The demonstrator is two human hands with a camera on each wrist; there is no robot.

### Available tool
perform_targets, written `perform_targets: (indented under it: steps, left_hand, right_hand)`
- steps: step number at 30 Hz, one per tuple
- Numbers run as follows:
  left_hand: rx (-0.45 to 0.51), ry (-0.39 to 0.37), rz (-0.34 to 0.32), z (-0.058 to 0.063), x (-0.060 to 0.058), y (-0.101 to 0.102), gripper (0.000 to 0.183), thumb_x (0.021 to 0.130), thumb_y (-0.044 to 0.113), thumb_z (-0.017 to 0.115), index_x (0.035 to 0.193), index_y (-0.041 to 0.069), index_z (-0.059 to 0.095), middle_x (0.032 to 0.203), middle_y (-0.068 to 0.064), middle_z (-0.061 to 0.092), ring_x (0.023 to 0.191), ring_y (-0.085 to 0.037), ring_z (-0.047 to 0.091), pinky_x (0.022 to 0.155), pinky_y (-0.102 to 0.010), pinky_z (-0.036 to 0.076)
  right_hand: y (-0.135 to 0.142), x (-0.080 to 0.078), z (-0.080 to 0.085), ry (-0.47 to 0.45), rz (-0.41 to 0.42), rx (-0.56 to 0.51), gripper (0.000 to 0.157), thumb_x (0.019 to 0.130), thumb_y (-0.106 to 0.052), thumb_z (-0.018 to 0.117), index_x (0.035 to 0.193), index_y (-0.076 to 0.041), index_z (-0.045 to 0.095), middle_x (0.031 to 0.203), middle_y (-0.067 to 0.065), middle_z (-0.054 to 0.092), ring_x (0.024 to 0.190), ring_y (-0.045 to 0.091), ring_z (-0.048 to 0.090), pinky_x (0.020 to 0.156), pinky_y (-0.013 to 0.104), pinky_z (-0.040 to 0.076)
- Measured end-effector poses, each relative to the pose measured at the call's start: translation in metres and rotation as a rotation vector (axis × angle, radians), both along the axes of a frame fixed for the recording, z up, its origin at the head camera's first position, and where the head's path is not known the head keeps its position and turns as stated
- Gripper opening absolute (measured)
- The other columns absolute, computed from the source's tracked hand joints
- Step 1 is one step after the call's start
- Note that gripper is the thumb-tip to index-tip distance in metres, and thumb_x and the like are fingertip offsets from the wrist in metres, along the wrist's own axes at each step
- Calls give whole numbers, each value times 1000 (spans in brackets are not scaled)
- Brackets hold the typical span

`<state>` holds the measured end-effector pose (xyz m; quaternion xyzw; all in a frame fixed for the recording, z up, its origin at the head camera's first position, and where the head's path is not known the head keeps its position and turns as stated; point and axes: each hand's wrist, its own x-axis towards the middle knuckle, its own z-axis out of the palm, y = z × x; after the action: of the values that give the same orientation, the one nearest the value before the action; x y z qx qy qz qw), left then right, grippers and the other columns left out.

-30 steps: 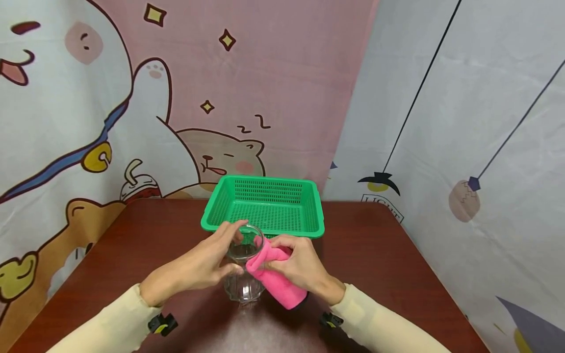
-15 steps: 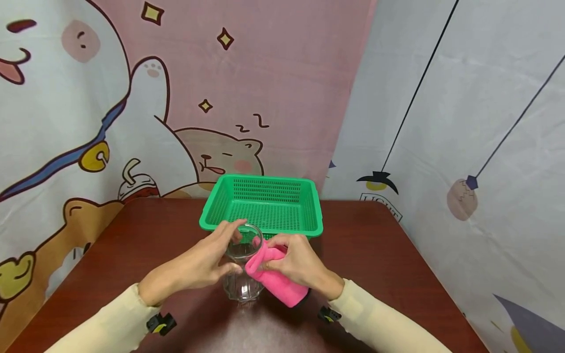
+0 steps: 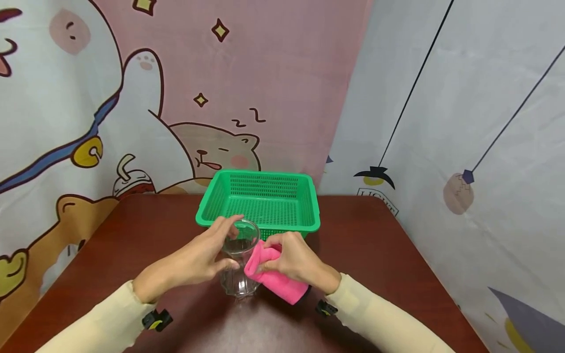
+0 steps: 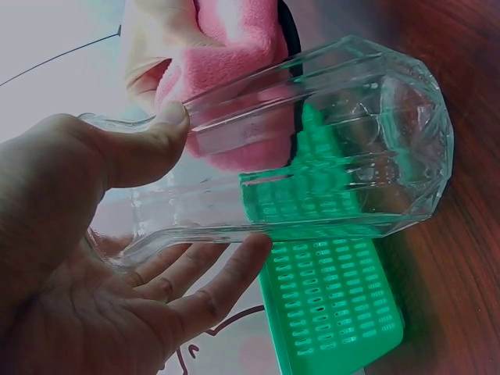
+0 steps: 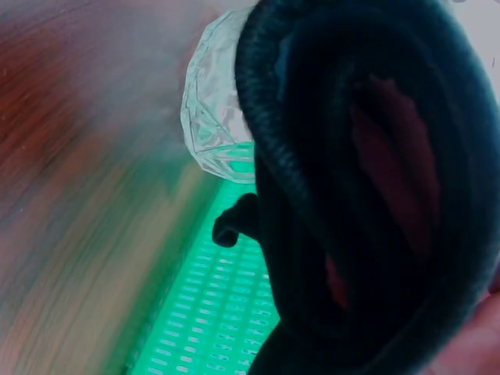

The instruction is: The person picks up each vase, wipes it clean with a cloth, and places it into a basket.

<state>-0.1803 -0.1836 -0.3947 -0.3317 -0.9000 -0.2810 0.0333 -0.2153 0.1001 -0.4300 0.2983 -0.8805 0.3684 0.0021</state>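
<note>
A clear, faceted glass vase (image 3: 240,283) with a round open mouth stands in front of me. My left hand (image 3: 194,260) holds it about its upper part, thumb on the near side and fingers round the far side. In the left wrist view the thumb lies along the neck of the glass vase (image 4: 398,148). My right hand (image 3: 300,260) pinches a folded pink cloth (image 3: 282,285) against the vase's right side, just under the rim. The cloth's dark edging (image 5: 269,117) fills much of the right wrist view, where most of the right hand is hidden.
A green perforated plastic basket (image 3: 202,215) sits right behind the vase on the dark red-brown table (image 3: 375,274). Beyond the table's back edge hangs a printed curtain (image 3: 287,73) with cartoon animals, and another pale one (image 3: 494,137) hangs on the right.
The head view has tilted, so everything sits slightly higher and farther left. Both hands keep their holds, with only slight movement of the pink cloth at the vase's side.
</note>
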Motion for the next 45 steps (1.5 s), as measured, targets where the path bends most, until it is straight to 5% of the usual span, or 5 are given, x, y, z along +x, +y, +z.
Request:
perform_targets:
  steps: [23,31,36,38,45]
  left_hand:
    - [-6,-7,5,0,2,-3,104,101,17,94,180,5,28,143,-13,61,134,-33,70,99,-38,63]
    - [-2,10,-11,0,-1,-1,103,101,15,94,179,3,28,141,-15,62,129,-30,69,94,-34,61]
    - [-5,12,-14,1,-1,0,102,102,17,93,179,4,28,143,-15,62,131,-30,69,95,-35,62]
    - [-4,7,-11,1,-1,-1,102,101,16,93,179,4,28,144,-15,61,134,-31,70,97,-37,62]
    - [-4,15,-7,0,1,-1,103,100,13,94,179,4,29,143,-13,61,134,-31,69,101,-41,64]
  right_hand:
    - [0,0,-21,3,87,170,37,80,-24,111,78,-17,74,64,-16,37,61,-2,33,56,19,29]
    - [6,-12,-49,95,164,216,35,81,-25,111,76,-22,76,70,-19,61,62,-4,40,53,20,40]
    - [6,-12,-47,88,167,212,28,82,-23,111,84,-17,83,73,-15,68,62,-4,40,53,19,41]
    - [2,-4,-33,56,147,220,26,81,-14,110,86,-14,85,72,-11,69,61,-4,40,52,19,41]
    - [1,0,-33,68,122,232,27,80,-21,111,88,-19,86,69,-15,62,61,-6,38,52,16,36]
